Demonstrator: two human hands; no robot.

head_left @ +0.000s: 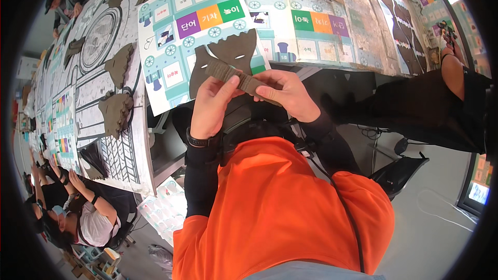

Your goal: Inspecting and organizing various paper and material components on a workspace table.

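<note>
Shirt (282, 202) (orange), brown stack (219, 71), table (136, 148), floor (433, 189)

A ridged brown bundle (249, 83) slants down rightward, held in midair.

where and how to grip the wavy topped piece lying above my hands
Probably pinch its right edge, from the right: the wavy topped piece seems flat on the printed sheet, another brown piece lies left, and the held bundle hides its near end.

Bright orange top (280, 202); black sleeves (202, 176); dark wristband (199, 140), left wrist; black cable (354, 223).
</note>
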